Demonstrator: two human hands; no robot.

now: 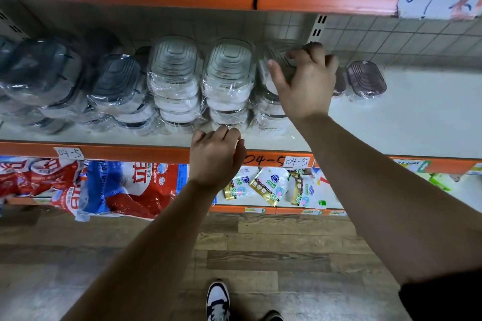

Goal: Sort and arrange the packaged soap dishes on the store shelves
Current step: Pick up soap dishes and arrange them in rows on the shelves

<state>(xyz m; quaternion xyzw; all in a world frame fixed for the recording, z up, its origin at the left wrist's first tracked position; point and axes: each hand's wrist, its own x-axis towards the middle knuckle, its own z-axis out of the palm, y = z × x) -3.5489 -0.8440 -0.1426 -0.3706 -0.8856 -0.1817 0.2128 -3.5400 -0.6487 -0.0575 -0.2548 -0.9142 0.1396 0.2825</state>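
- Orange-edged store shelf (417,117), marked "04-5" on its front, carries wrapped soap dishes in stacks, with a tiled wall behind.
- Dark grey soap dishes (114,83) stand at the left, clear soap dishes (174,73) in the middle, and a purple soap dish (366,79) further right.
- Right hand (305,83) grips the top clear dish (276,53) of the rightmost clear stack, thumb on its left side, fingers curled over its far edge.
- Left hand (216,156) hangs at the shelf's front edge, fingers loosely curled by a clear stack's wrap; whether they pinch it I cannot tell.
- Detergent bags (130,187) lie on the shelf below.
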